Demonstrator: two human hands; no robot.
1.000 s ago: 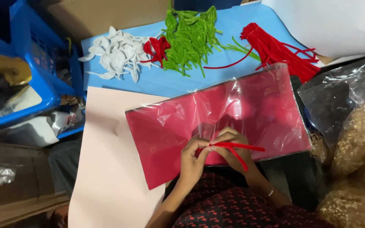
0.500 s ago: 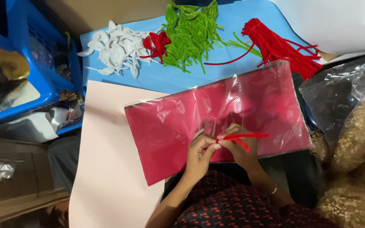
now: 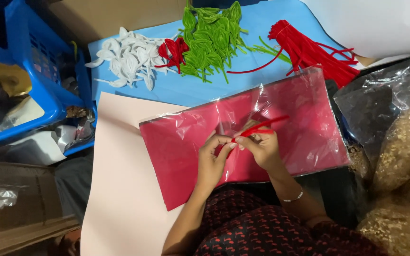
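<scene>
A blue crate (image 3: 48, 102) stands at the left edge of the blue sheet (image 3: 262, 23), where finished white petal shapes (image 3: 129, 61), red shapes (image 3: 174, 50) and green leaf shapes (image 3: 209, 40) lie in piles along its far side. Over a wrapped red paper pack (image 3: 191, 156), the left hand (image 3: 212, 163) and right hand (image 3: 259, 147) pinch a red pipe cleaner (image 3: 257, 129), fingertips closed on its bent end. A bundle of straight red pipe cleaners (image 3: 309, 50) waits at the far right corner, so plenty appears left to shape.
</scene>
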